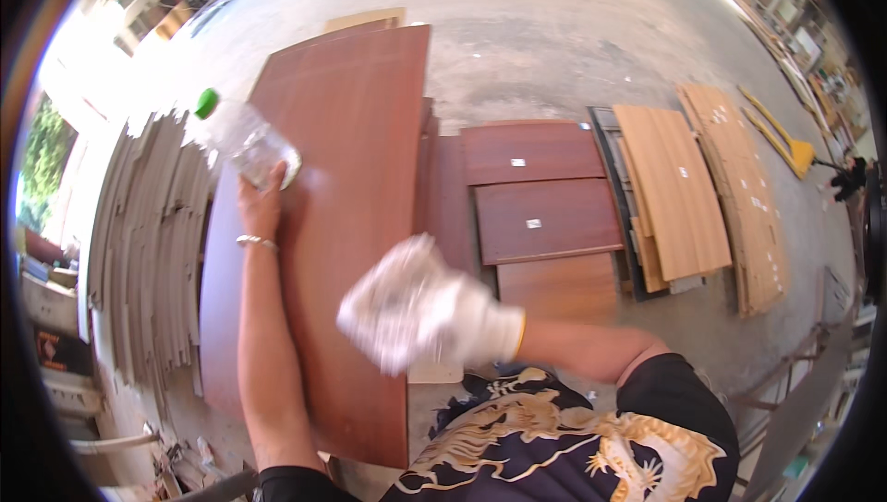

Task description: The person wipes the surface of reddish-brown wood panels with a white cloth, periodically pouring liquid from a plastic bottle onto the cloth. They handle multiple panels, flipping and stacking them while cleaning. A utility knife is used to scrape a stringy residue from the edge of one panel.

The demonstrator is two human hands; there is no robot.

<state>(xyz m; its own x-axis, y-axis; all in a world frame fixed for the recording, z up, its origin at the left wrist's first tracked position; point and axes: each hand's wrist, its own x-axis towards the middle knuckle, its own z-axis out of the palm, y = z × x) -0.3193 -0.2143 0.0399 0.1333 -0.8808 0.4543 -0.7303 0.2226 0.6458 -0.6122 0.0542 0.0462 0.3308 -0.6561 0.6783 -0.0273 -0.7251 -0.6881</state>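
My bare left hand grips the lower part of a clear plastic bottle with a green cap. The bottle leans to the upper left above a large reddish-brown wooden board. A bracelet is on my left wrist. My right hand, in a white knit glove, is closed on a pale crumpled cloth. Motion blurs both the cloth and the glove. They are over the board's near right edge; whether the cloth touches the board I cannot tell. The board lies on top of other panels.
Grey-brown strips are stacked at left. On the right lie dark red panels with small white labels, light wood boards and a taller light stack. Beyond these, a yellow pallet-jack-like tool stands on the concrete floor.
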